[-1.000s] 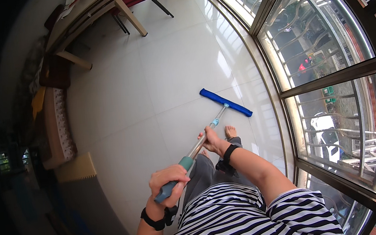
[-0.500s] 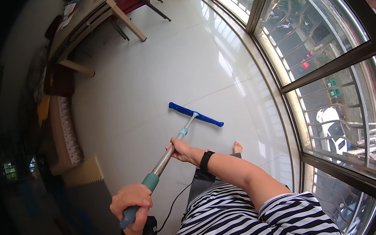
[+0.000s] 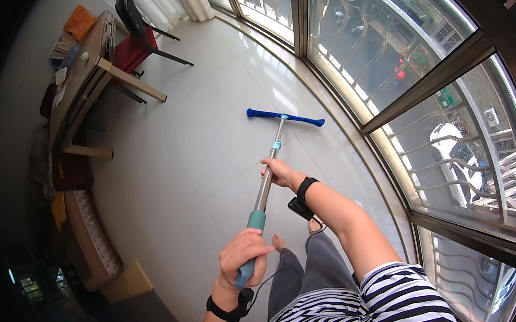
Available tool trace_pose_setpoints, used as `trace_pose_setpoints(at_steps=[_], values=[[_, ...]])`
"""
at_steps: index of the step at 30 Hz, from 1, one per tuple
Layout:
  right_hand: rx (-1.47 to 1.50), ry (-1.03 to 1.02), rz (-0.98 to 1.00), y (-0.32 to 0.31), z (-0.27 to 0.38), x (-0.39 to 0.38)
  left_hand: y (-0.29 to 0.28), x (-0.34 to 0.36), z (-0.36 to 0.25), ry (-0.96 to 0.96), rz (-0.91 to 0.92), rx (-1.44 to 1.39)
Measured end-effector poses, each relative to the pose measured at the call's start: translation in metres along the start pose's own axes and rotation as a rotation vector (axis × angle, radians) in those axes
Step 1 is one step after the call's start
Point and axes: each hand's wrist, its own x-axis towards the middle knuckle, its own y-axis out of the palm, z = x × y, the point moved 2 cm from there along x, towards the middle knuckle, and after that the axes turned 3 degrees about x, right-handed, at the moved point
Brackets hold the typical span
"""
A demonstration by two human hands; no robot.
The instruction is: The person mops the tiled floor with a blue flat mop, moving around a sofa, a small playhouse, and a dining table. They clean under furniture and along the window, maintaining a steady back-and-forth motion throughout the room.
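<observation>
A flat mop with a long, narrow blue head [image 3: 304,118] rests on the pale tiled floor ahead of me. Its metal pole [image 3: 264,193] slants back toward my body and ends in a green and grey-blue grip [image 3: 255,220]. My left hand [image 3: 242,257] is wrapped around the top end of that grip. Farther down, my right hand [image 3: 279,171] closes round the metal pole, just below the light-blue collar [image 3: 276,145]. Both wrists wear black straps, with a cable running from them.
On the right, tall framed windows [image 3: 387,72] with outside bars run along the floor's edge. A wooden table [image 3: 82,69] and a red-seated chair [image 3: 133,51] stand far left. A cushioned bench [image 3: 90,238] lines the left side. My bare feet [image 3: 279,242] are on the tiles.
The mop head has slid forward and to the right, closer to the windows. Both hands went with it, still holding the pole. My view has shifted, and both feet now show.
</observation>
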Motion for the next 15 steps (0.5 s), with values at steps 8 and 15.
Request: trace_pose_setpoints(at_steps=[8,15], values=[[0.410,-0.055,0.012,-0.059,0.075,0.052,0.055,0.053,0.062,-0.015,0.125,0.116],[0.353,-0.165,-0.093,-0.054,0.067,0.049,0.049,0.023,0.081,-0.294,-0.204,-0.101]])
